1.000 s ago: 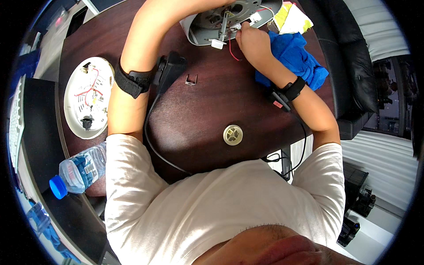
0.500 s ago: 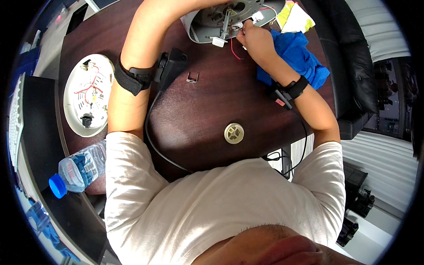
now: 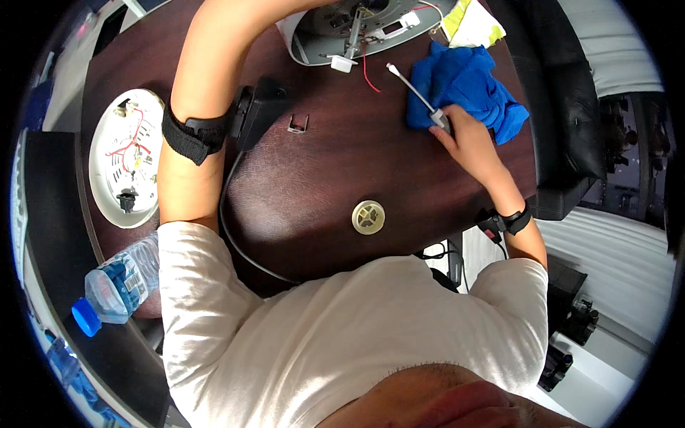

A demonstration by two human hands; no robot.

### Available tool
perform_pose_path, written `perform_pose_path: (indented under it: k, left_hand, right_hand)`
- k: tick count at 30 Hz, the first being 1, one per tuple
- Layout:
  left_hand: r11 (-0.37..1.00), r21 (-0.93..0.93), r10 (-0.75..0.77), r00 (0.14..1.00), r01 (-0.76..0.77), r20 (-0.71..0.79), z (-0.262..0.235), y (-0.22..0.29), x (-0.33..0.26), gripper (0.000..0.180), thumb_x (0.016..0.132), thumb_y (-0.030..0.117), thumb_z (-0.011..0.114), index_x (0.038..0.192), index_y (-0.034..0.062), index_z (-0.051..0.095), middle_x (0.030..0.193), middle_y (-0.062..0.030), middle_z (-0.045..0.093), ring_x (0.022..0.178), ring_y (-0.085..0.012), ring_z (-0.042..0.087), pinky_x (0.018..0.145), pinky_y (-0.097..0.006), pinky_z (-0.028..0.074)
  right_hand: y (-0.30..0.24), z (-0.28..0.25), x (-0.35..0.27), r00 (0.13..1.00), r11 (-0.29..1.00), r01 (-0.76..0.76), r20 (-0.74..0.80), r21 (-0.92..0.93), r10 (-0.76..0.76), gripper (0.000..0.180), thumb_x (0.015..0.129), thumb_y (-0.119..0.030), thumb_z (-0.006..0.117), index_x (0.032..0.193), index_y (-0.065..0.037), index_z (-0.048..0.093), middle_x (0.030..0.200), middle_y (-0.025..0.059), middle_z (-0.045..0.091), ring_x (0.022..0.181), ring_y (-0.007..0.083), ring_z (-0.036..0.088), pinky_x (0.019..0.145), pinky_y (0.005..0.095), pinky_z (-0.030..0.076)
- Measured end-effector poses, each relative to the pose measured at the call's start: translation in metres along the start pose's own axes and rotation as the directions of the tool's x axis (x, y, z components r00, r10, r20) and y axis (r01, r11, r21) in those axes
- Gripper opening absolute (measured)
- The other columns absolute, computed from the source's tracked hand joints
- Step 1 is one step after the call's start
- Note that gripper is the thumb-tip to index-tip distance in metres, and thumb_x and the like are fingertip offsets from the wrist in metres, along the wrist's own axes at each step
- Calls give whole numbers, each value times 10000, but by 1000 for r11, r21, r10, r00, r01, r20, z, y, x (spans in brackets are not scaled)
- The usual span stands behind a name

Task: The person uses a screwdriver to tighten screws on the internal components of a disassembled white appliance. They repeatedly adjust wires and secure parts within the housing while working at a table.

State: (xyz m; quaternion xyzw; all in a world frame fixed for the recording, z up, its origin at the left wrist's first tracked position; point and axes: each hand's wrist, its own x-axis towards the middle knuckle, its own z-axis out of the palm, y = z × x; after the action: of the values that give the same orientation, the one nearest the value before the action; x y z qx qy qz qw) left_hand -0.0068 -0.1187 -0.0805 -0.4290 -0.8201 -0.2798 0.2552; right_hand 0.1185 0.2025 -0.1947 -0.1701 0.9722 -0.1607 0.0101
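My right hand (image 3: pixel 467 140) is closed around the grey handle of a screwdriver (image 3: pixel 422 98) beside a blue cloth (image 3: pixel 464 89). The slim shaft points up and left, and something small and white shows at its tip. At the top edge lies an opened, rounded grey-white appliance housing (image 3: pixel 303 39), with metal parts inside. From it hang a loose red wire (image 3: pixel 368 75) and a white block (image 3: pixel 343 64). My left forearm (image 3: pixel 196 175) reaches up past the housing's left side; the left hand is beyond the picture's top edge.
At the left lie a white oval cover (image 3: pixel 100 167) with red wires and a clear bottle (image 3: pixel 118 285) with a blue cap. A small metal bracket (image 3: pixel 297 127) and a cream round part (image 3: pixel 368 217) lie mid-table. A yellow-white cloth (image 3: pixel 474 27) is at the back right.
My right hand has drawn back from the housing, down and to the right, and the screwdriver in it now shows plainly. My left forearm has shifted slightly left.
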Motion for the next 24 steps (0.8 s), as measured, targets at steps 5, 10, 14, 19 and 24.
perform_pose_path:
  k: [5, 10, 14, 19, 24]
  left_hand:
    - [997, 19, -74, 997, 74, 37, -5, 12, 2, 565, 722, 78, 636, 1287, 77, 658, 1376, -309, 534, 1344, -442, 470, 1140, -436, 359]
    - [988, 2, -153, 982, 154, 115, -10, 19, 11, 584, 705, 56, 637, 1287, 94, 664, 1364, -318, 535, 1347, -438, 475, 1135, -441, 364]
    - [950, 40, -311, 938, 309, 153, -7, 18, 11, 575, 693, 48, 633, 1265, 81, 675, 1340, -312, 557, 1322, -412, 513, 1134, -436, 370]
    - [996, -26, -82, 993, 85, 86, -2, 10, 14, 571, 690, 50, 610, 1258, 61, 675, 1318, -305, 576, 1302, -390, 541, 1158, -426, 343]
    - [999, -13, -33, 995, 35, 94, -5, 16, 12, 553, 688, 53, 602, 1235, 19, 675, 1264, -304, 608, 1312, -381, 532, 1182, -436, 309]
  right_hand:
    - [14, -8, 16, 994, 909, -108, 68, 403, 88, 263, 980, -270, 636, 1049, -16, 628, 870, 158, 623, 754, 252, 605, 692, 362, 463]
    - [16, 0, 33, 999, 919, -36, 45, 392, 20, 300, 1003, -294, 599, 989, 2, 648, 813, 146, 609, 724, 217, 579, 666, 356, 452]
    - [22, 4, 35, 995, 922, -93, 75, 375, 70, 328, 1009, -315, 584, 967, 4, 647, 765, 149, 591, 678, 219, 558, 628, 371, 434]
    - [25, 8, 35, 997, 919, -77, 48, 387, 64, 322, 1011, -303, 589, 954, 10, 639, 723, 122, 550, 647, 193, 509, 609, 359, 408]
    - [25, 11, 38, 999, 920, -49, 1, 390, 53, 346, 997, -316, 602, 922, 21, 635, 703, 160, 557, 627, 236, 529, 588, 388, 410]
